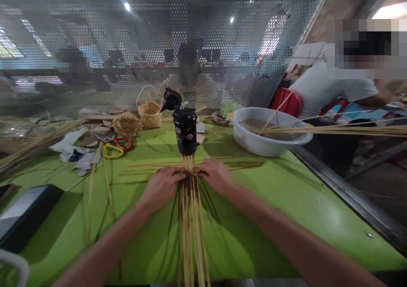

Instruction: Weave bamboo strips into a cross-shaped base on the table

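Long pale bamboo strips [192, 219] run lengthwise from the table's front edge to a black cylindrical container [185, 132] that stands on their far ends. Thinner strips [243, 164] cross them just in front of the container, partly woven in. At the left edge of the crossing, my left hand [163, 184] pinches the strips between thumb and fingers. My right hand [218, 176] is on the opposite edge, its fingers curled and closed on the strips. Exactly which strip each hand grips is partly hidden by the fingers.
A white basin [270, 145] of water with soaking strips stands at the right. Scissors [114, 147], small woven baskets [150, 114] and scraps lie at the left back. A dark box [30, 215] is at the left. Beyond the table's right edge sits another person [333, 83].
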Available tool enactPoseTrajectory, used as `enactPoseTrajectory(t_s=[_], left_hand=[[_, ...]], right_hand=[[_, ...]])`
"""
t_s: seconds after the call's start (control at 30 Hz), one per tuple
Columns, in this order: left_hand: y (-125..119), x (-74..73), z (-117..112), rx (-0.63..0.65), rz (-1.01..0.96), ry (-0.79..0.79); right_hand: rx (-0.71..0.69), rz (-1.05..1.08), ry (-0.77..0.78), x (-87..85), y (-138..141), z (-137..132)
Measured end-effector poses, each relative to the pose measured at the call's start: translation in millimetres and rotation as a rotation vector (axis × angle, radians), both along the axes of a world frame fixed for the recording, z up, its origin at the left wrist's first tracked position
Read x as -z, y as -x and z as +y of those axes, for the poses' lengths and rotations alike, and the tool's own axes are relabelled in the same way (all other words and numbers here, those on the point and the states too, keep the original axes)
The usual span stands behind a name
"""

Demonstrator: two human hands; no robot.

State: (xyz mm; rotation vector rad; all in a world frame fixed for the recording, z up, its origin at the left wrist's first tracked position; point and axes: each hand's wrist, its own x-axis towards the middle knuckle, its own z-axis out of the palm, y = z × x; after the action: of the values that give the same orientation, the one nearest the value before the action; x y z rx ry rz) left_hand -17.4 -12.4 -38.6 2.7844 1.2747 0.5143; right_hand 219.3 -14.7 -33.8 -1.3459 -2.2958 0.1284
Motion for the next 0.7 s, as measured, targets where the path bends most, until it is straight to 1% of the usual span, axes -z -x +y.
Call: enactPoseTrajectory(t_s=[0.17,0.27,0.33,0.43,0.57,0.7], left_hand=[[4.9,1.4,6.4,0.013,-0.126,0.049],[6.5,4.4,11.6,-0.007,-0.177,0.091],[6.8,6.5,14.5,-0.023,-0.192,0.102],[7.5,7.8,17.3,-0.034,-0.189,0.104],[9.5,5.6,20.5,-0.038,-0.14,0.1],[10.5,3.9,23.3,-0.031,-0.109,0.08]], right_hand=[[-0.024,0.008,0.04,0.0,-4.8,3.5],[-0.057,-0.007,0.09,-6.3,-5.6,3.3],[-0.055,-0.032,0.104,-11.9,-3.1,2.4],[-0.023,-0.123,0.106,-20.5,3.4,1.6],[-0.013,-0.241,0.099,-30.5,10.1,2.1],[-0.016,-0.303,0.06,-34.0,13.3,2.0]])
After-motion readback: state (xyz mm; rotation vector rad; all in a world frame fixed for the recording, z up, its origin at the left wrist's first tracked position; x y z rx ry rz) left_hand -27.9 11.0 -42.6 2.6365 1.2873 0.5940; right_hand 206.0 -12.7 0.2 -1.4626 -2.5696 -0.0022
